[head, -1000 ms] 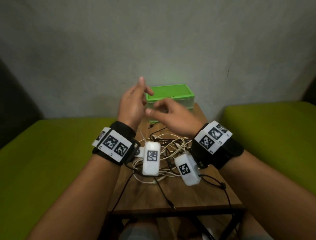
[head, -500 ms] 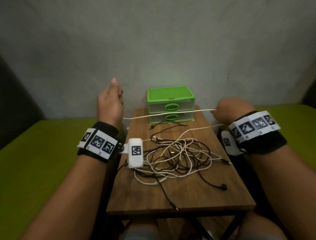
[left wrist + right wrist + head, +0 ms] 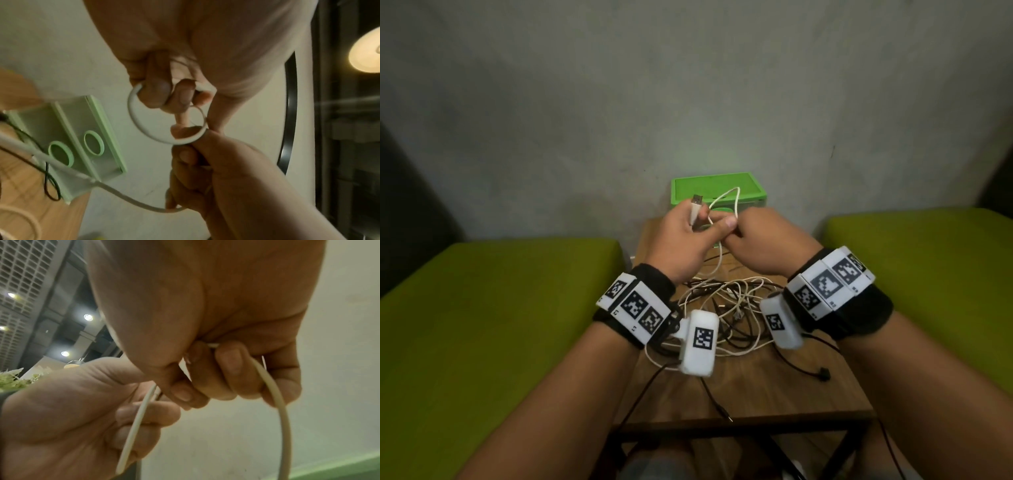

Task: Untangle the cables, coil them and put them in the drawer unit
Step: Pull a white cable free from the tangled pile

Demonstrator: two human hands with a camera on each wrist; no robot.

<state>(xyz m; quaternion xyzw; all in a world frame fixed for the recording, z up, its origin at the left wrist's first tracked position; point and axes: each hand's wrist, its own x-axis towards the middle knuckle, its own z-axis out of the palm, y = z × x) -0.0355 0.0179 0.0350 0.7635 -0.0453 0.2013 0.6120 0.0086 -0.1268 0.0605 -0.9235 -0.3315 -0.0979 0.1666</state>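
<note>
Wooden table — tangled cables, green drawer unit

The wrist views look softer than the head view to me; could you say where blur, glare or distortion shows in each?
Head view: fairly sharp, dim and even light, edges bowed by the wide lens, drawer unit top glowing bright green. Left wrist view: white cable loop readable, the strand lower left smeared, a lamp flaring at the right edge. Right wrist view: right hand fills the frame, soft and close; ceiling spots glare.

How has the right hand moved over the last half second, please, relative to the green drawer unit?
Yes: the right hand has swung inward from beyond the table's right edge to just in front of the drawer unit, meeting the left hand.
</note>
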